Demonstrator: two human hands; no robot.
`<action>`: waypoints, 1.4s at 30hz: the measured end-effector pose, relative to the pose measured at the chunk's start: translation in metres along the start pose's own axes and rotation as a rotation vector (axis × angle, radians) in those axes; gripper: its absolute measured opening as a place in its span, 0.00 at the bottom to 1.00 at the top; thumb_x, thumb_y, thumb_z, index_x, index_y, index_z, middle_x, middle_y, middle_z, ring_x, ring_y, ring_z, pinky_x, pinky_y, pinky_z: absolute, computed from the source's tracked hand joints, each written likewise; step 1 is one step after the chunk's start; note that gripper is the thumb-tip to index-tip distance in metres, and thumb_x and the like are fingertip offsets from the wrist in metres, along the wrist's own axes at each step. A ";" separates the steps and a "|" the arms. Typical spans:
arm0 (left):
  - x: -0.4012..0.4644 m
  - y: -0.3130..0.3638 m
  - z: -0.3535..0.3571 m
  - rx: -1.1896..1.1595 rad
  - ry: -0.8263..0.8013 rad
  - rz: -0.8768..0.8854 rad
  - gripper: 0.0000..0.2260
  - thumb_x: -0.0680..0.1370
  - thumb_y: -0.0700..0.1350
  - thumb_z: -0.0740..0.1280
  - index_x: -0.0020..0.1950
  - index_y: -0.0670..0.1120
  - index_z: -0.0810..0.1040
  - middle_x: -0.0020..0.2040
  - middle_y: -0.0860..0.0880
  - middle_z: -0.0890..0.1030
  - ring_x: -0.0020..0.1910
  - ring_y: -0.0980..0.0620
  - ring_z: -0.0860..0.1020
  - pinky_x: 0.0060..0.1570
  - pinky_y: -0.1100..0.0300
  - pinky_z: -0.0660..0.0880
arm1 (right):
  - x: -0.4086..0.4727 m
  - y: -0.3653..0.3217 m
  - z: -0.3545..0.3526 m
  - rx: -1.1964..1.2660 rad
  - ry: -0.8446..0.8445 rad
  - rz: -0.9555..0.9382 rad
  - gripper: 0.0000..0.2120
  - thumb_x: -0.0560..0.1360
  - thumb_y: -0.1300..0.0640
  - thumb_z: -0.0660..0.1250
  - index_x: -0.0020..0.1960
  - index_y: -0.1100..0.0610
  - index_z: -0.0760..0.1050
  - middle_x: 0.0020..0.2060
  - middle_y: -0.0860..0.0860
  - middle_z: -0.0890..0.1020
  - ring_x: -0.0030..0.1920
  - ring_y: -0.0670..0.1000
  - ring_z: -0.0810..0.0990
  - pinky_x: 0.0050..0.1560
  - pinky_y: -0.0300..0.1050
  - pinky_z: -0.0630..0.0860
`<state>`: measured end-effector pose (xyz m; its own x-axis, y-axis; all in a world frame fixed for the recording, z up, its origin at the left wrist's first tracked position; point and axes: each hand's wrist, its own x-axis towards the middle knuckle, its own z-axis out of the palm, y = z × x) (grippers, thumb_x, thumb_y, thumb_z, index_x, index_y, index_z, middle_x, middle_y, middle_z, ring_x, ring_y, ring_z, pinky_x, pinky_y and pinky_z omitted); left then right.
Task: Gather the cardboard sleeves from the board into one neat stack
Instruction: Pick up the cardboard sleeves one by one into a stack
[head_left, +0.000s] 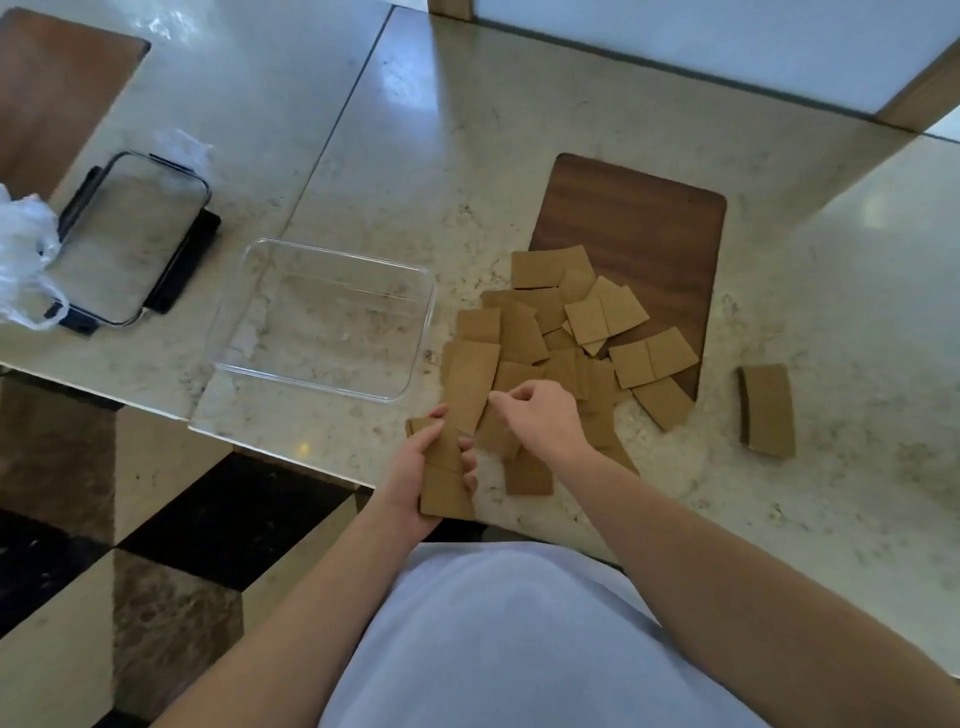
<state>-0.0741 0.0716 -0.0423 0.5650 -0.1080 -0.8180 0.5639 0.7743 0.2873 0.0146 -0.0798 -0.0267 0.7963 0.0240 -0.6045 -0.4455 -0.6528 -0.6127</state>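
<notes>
Several flat brown cardboard sleeves (561, 322) lie in a loose overlapping pile across the near end of a dark wooden board (639, 223) and the marble counter beside it. My left hand (415, 478) grips a small stack of sleeves (447, 488) at the counter's front edge. My right hand (535, 415) pinches the edge of one sleeve (470, 384) at the pile's near left side. One sleeve (768, 410) lies apart on the right. Another sleeve (527, 475) rests under my right wrist.
An empty clear plastic container (249, 322) stands left of the pile. Further left sits its lid (130, 239) with black clips, beside a crumpled plastic bag (23, 254). A second wooden board (52, 88) lies at the far left. The counter edge (291, 457) drops to a tiled floor.
</notes>
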 end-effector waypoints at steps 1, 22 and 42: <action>0.000 0.001 -0.003 -0.006 0.011 0.016 0.11 0.83 0.47 0.64 0.65 0.51 0.78 0.40 0.41 0.82 0.34 0.47 0.79 0.30 0.56 0.77 | 0.006 -0.008 0.008 -0.033 0.024 0.006 0.17 0.76 0.42 0.70 0.36 0.53 0.80 0.33 0.47 0.82 0.37 0.49 0.81 0.38 0.46 0.76; 0.015 0.013 -0.019 0.157 0.203 0.112 0.12 0.82 0.49 0.68 0.65 0.50 0.78 0.39 0.43 0.79 0.30 0.49 0.78 0.26 0.57 0.73 | -0.005 -0.011 0.025 0.094 0.079 -0.056 0.07 0.76 0.55 0.74 0.46 0.53 0.77 0.40 0.47 0.80 0.39 0.44 0.76 0.34 0.37 0.67; -0.005 0.023 -0.006 -0.086 -0.070 0.061 0.14 0.79 0.59 0.69 0.58 0.52 0.82 0.43 0.41 0.80 0.37 0.46 0.79 0.35 0.53 0.79 | -0.001 -0.001 0.030 -0.113 0.188 0.051 0.29 0.74 0.39 0.72 0.65 0.56 0.70 0.55 0.52 0.80 0.53 0.55 0.80 0.49 0.50 0.77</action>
<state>-0.0676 0.0938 -0.0350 0.6391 -0.1004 -0.7625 0.4752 0.8311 0.2889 0.0021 -0.0566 -0.0406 0.8408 -0.1456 -0.5214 -0.4467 -0.7306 -0.5164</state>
